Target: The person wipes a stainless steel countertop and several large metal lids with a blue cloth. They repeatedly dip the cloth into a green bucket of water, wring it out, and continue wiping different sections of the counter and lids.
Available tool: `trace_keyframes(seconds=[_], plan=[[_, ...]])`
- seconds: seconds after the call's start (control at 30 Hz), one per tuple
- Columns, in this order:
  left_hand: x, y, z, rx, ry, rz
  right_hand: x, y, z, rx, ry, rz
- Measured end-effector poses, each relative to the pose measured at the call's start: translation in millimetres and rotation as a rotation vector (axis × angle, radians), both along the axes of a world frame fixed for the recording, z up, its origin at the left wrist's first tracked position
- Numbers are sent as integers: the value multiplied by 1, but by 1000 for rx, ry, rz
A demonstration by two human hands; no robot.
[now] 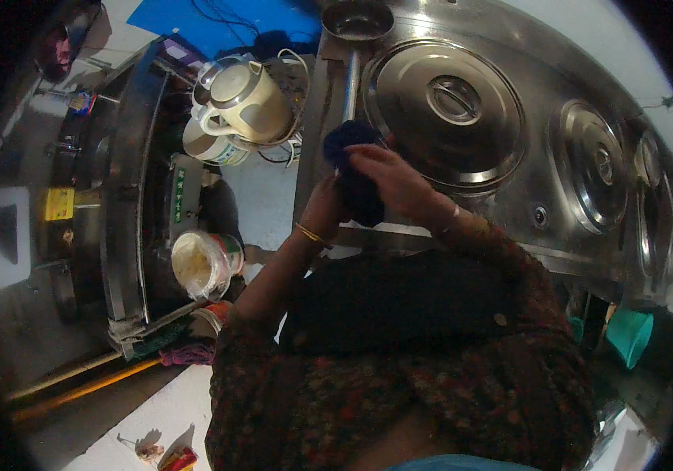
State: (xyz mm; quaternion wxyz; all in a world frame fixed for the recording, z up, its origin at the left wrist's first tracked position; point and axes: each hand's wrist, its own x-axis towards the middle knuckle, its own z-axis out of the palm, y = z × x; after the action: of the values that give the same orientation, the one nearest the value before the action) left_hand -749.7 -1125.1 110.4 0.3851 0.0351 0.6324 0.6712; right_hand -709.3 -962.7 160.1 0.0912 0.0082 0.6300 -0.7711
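Note:
A dark blue cloth (362, 200) is bunched between my two hands at the near edge of a stainless steel counter. My left hand (326, 203) holds it from the left, its fingers partly hidden behind the cloth. From the right, my right hand (392, 175) lies over the cloth with bent fingers. Just beyond the cloth, the metal handle of a ladle or small pan (357, 22) runs away from me along the counter. A large round steel lid (401, 88) with a recessed handle lies to the right of the handle, close to my right hand.
More round steel lids (578, 153) line the counter to the right. Left of the counter stand a cream electric kettle (260, 103), a white bucket (210, 144) and a plastic-lined tub (192, 265). A metal rack (121, 194) is further left. A green plastic thing (631, 335) is at lower right.

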Motion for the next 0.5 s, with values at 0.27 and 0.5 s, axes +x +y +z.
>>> trace_keyframes(seconds=[0.27,0.5], plan=[[0,-11,-13,-251,697,-160,-142,-10,-97,301,-10,-481],[3,-5,27,-274,164,15,-290,78,-145,920,232,-310]])
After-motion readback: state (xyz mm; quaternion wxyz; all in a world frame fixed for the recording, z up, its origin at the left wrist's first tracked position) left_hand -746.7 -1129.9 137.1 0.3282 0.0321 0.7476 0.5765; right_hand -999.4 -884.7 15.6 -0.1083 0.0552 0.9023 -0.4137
